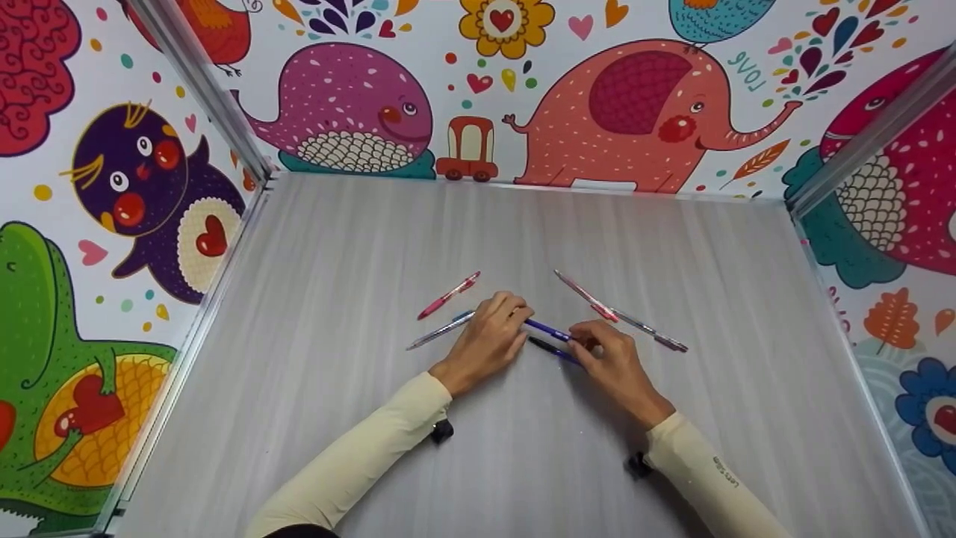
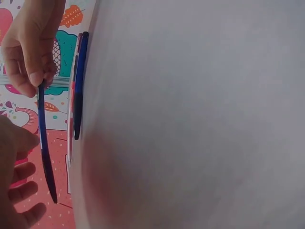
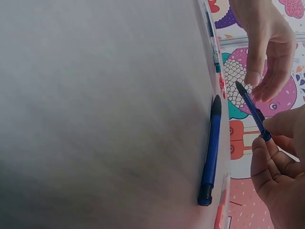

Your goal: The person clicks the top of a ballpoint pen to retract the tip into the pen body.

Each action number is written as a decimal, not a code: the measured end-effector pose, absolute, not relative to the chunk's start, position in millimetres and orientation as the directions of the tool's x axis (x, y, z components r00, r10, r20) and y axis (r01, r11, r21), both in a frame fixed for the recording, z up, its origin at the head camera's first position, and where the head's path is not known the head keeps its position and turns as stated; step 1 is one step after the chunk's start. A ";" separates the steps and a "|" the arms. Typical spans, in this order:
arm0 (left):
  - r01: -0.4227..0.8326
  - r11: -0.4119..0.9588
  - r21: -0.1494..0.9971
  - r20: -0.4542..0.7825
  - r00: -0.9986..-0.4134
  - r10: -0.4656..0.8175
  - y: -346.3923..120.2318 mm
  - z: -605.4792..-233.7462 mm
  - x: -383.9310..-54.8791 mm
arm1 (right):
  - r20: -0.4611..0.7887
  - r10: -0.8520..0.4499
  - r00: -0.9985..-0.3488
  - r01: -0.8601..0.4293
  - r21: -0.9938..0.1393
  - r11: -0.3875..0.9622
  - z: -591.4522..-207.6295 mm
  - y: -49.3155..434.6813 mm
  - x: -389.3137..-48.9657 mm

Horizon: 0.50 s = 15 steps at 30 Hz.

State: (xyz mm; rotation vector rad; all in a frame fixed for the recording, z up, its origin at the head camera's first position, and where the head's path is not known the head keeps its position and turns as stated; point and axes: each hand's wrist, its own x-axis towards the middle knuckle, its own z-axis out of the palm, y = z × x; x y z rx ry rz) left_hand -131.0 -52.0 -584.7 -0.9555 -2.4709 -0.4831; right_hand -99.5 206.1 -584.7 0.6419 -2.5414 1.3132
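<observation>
My right hand (image 1: 614, 359) pinches a blue pen (image 1: 549, 329) by its button end, between thumb and fingers. In the right wrist view the raised pen (image 3: 251, 106) slants above the tabletop, its black tip toward the other hand. My left hand (image 1: 489, 336) is beside that tip, fingers loosely bent and apart in the left wrist view, around nothing. A second blue pen (image 3: 212, 152) with black ends lies on the table just below the hands. Left of them lie a clear pen (image 1: 441, 331), partly covered by the left hand, and a pink pen (image 1: 448, 296).
Beyond the right hand, a red-and-clear pen (image 1: 586, 296) and a dark clear pen (image 1: 650, 331) lie almost end to end. The grey tabletop (image 1: 358, 246) is bordered by metal-framed panels with cartoon animals (image 1: 635, 119). Small black devices (image 1: 442, 431) sit at both wrists.
</observation>
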 end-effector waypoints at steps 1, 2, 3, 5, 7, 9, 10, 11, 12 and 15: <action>0.699 0.698 0.154 0.516 -0.660 0.546 -51.3 -584.7 -130.9 | 0.381 -0.286 -0.879 -0.476 -0.719 0.506 -584.5 205.7 -99.7; 0.700 0.698 0.148 0.511 -0.659 0.552 -50.7 -584.7 -130.7 | 0.388 -0.289 -0.875 -0.483 -0.716 0.504 -584.3 205.3 -99.7; 0.702 0.698 0.143 0.505 -0.658 0.558 -50.1 -584.7 -130.7 | 0.395 -0.291 -0.871 -0.491 -0.712 0.502 -584.1 204.9 -99.8; 0.703 0.698 0.135 0.487 -0.661 0.571 -49.0 -584.3 -130.5 | 0.403 -0.298 -0.865 -0.501 -0.706 0.500 -583.3 203.9 -99.8; 0.704 0.698 0.129 0.466 -0.665 0.584 -47.9 -584.2 -130.1 | 0.406 -0.305 -0.862 -0.507 -0.703 0.498 -582.8 203.2 -99.4; 0.706 0.697 0.124 0.448 -0.667 0.596 -46.8 -584.1 -129.5 | 0.403 -0.311 -0.861 -0.509 -0.703 0.497 -582.4 202.7 -98.9; 0.709 0.694 0.125 0.444 -0.666 0.600 -46.2 -584.1 -129.1 | 0.406 -0.315 -0.858 -0.514 -0.701 0.495 -582.4 202.5 -98.9; 0.711 0.692 0.125 0.443 -0.664 0.603 -45.6 -584.2 -128.8 | 0.412 -0.318 -0.854 -0.520 -0.697 0.494 -582.5 202.4 -99.0; 0.713 0.689 0.125 0.443 -0.662 0.604 -45.0 -584.4 -128.6 | 0.416 -0.322 -0.851 -0.525 -0.694 0.492 -582.6 202.2 -99.0; 0.718 0.686 0.118 0.448 -0.654 0.609 -43.0 -584.8 -128.6 | 0.423 -0.330 -0.844 -0.537 -0.688 0.488 -582.6 201.7 -99.0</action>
